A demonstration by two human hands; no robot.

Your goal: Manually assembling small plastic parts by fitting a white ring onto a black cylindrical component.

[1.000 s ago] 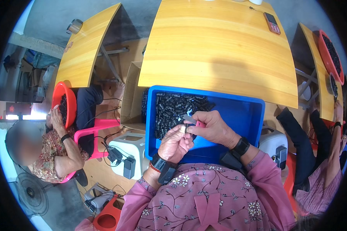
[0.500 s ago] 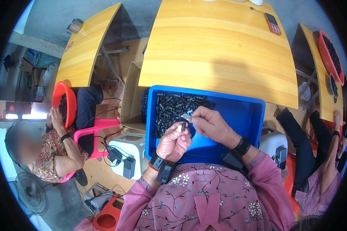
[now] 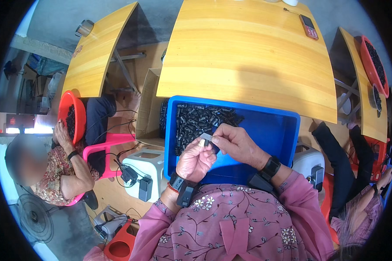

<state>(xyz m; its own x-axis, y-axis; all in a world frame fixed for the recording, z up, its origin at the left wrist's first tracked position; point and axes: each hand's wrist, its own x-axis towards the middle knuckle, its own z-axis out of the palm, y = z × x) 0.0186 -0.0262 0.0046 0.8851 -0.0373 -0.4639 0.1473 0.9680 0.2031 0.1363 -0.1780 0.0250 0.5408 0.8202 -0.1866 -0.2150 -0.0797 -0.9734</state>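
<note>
My left hand (image 3: 193, 163) is closed on a small black plastic part (image 3: 207, 145), mostly hidden by the fingers; a pale patch, perhaps a finger cover, shows at a fingertip. My right hand (image 3: 238, 144) pinches a small flat grey metal blade (image 3: 205, 136), which lies against or just over the part; contact is hard to make out. Both hands are above a blue plastic tray (image 3: 233, 105). A heap of small black plastic parts (image 3: 196, 122) fills the tray's left side.
Beyond the tray stands a yellow wooden table (image 3: 244, 52) with a mobile phone (image 3: 308, 27). A cardboard box (image 3: 149, 104) and white stool (image 3: 147, 174) stand left. Co-workers sit both sides: one at left with a red basin (image 3: 79, 117), another at right near a second red basin (image 3: 373, 65).
My right hand has turned and shifted slightly left, bringing the blade flatter across the part in my left hand. The co-worker at right has moved their arm back from the table.
</note>
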